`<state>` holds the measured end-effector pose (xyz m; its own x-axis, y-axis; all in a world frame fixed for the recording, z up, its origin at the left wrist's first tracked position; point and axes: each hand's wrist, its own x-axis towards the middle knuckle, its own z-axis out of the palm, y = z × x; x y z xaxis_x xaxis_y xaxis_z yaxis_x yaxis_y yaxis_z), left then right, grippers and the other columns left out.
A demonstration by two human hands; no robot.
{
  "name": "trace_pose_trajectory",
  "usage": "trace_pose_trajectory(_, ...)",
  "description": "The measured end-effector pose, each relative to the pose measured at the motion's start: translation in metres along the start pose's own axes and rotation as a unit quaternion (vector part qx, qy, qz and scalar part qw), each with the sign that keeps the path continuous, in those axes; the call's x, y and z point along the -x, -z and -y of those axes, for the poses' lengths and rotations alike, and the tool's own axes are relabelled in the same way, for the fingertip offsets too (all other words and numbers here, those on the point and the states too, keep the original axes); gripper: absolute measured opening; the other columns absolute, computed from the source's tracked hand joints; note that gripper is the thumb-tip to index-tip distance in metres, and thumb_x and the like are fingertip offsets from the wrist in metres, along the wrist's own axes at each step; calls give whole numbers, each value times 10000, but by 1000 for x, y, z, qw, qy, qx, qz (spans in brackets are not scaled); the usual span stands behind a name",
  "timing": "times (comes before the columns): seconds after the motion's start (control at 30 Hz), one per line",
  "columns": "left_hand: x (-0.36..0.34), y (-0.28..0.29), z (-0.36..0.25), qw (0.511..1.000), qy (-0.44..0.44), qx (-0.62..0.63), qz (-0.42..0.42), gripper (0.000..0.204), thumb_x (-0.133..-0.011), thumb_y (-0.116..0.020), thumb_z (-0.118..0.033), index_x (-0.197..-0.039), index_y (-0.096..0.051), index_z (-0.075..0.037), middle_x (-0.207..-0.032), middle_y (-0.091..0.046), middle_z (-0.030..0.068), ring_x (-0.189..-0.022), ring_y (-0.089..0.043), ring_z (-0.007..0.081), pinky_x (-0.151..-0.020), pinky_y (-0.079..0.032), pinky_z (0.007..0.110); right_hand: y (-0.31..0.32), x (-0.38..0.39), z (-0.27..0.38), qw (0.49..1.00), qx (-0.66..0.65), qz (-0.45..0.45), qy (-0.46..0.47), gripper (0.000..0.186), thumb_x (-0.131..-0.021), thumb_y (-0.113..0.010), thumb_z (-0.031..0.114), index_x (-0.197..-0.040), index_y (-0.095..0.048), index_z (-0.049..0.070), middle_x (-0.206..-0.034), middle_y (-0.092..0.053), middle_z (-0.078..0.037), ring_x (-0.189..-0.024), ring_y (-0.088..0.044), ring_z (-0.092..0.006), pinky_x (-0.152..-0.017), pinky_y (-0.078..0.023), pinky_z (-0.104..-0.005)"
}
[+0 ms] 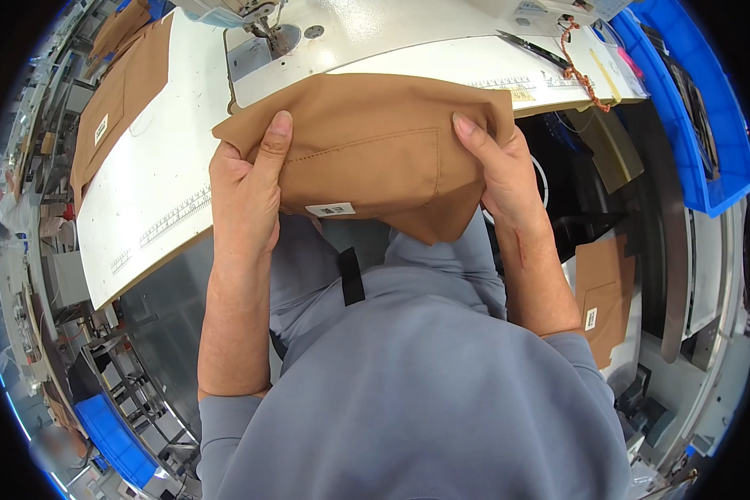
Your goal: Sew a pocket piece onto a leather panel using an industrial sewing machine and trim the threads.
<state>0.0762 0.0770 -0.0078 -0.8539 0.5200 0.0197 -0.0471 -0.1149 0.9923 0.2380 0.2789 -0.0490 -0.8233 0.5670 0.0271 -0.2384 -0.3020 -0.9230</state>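
Note:
Both my hands hold up a brown fabric piece (367, 108) at the table's front edge. A stitched pocket outline runs across it, and a small white label (330, 210) sits near its lower edge. My left hand (254, 179) grips the left side, thumb on top and fingers behind. The right side is pinched by my right hand (500, 167), its thumb also on the front face. The cloth sags between the hands, and its lower right corner hangs over my lap. Behind it stands a white sewing machine (375, 33), whose needle area (267, 37) is at the upper left.
More brown labelled pieces (125, 100) lie at the table's left end, and another brown piece (606, 300) lies low on the right. Thread snips (533, 50) with an orange cord rest on the table (154, 192). Blue bins (708, 187) stand at the right.

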Motion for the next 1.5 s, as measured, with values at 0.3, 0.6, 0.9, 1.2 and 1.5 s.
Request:
trace_pose_trajectory(0.3, 2, 3, 0, 999, -50, -13, -16, 456, -1034, -722, -296, -1314, -627, 52, -1235, -711, 118, -1121, -662, 164, -999, -517, 312, 4, 1, -2, 1000, 6, -5, 26, 372, -992, -763, 217, -1287, -702, -1, -1196, -742, -87, -1140, -668, -162, -1012, -518, -330)
trace_pose_trajectory(0.6, 11, 5, -6, 991, -115, -64, -27, 440, -1050, -697, -308, -1306, -629, 43, -1228, -704, 109, -1148, -653, 164, -1022, -497, 313, 11, 2, -1, 999, -7, 31, 35, 399, -934, -827, 202, -1274, -714, 26, -1174, -754, -81, -1139, -672, -176, -1033, -501, -352)
trace_pose_trajectory(0.9, 11, 5, -8, 992, -110, -60, -32, 462, -1044, -702, -330, -1294, -631, 52, -1217, -705, 121, -1140, -662, 176, -1021, -504, 320, 13, 3, -1, 998, 0, 44, 36, 400, -934, -827, 209, -1276, -712, 35, -1176, -750, -79, -1146, -669, -181, -1033, -505, -362)
trace_pose_trajectory(1.2, -4, 3, -14, 994, -72, -41, -65, 455, -1037, -714, -331, -1263, -648, 58, -1200, -716, 135, -1107, -672, 169, -980, -525, 313, 1, -2, 8, 999, 29, 33, 8, 350, -947, -815, 194, -1243, -731, 26, -1113, -765, -67, -1056, -695, -146, -957, -543, -304)
trace_pose_trajectory(1.5, -78, 36, -48, 957, -181, -224, -22, 431, -1040, -691, -286, -1290, -642, 63, -1155, -743, 120, -1061, -702, 176, -923, -557, 320, -9, -48, 16, 964, 226, 10, 140, 291, -928, -815, 162, -1158, -710, 19, -991, -756, -55, -893, -697, -107, -818, -560, -269)
